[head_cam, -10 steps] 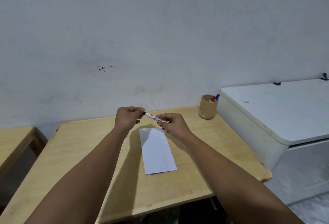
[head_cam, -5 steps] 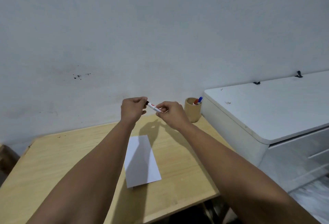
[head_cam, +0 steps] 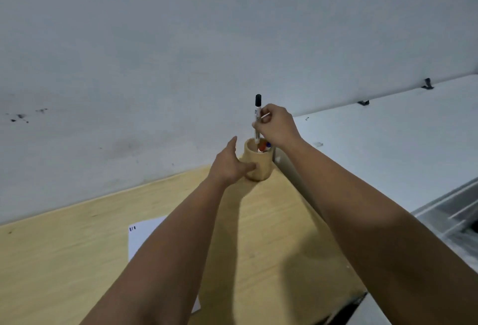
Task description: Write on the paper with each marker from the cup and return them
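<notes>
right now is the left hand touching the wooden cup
Touching. The head view shows the left hand with its thumb pressed on the front wall of the wooden cup.

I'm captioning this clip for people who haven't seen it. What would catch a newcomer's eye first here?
First, the black-capped marker, held upright in the right hand, its lower end at the mouth of the wooden cup at the desk's far edge by the wall. Next, the left hand touching the cup's side. Nearer, the paper shows small marks in its corner, partly hidden by the left forearm.
</notes>
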Action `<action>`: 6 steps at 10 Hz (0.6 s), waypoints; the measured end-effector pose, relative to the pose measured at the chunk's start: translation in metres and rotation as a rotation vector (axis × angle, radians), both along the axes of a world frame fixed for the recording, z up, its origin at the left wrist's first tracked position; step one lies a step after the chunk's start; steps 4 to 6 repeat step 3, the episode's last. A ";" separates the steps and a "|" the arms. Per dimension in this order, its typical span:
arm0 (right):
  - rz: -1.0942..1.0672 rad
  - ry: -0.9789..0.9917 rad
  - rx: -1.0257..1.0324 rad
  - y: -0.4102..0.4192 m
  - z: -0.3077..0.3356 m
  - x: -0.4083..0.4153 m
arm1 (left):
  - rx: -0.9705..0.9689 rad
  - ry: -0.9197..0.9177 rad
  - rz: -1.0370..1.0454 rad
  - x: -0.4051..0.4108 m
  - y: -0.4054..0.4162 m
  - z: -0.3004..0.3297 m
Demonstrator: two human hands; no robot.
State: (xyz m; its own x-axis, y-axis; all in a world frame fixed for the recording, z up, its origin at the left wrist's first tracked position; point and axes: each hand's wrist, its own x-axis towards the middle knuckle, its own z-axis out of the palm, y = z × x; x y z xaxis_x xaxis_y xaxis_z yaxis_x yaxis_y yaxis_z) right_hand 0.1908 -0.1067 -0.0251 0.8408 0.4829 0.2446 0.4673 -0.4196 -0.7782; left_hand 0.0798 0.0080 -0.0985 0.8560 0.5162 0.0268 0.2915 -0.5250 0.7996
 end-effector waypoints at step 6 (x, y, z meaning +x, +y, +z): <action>-0.002 0.078 -0.014 0.011 -0.032 0.005 | 0.013 -0.030 0.053 0.009 -0.012 -0.022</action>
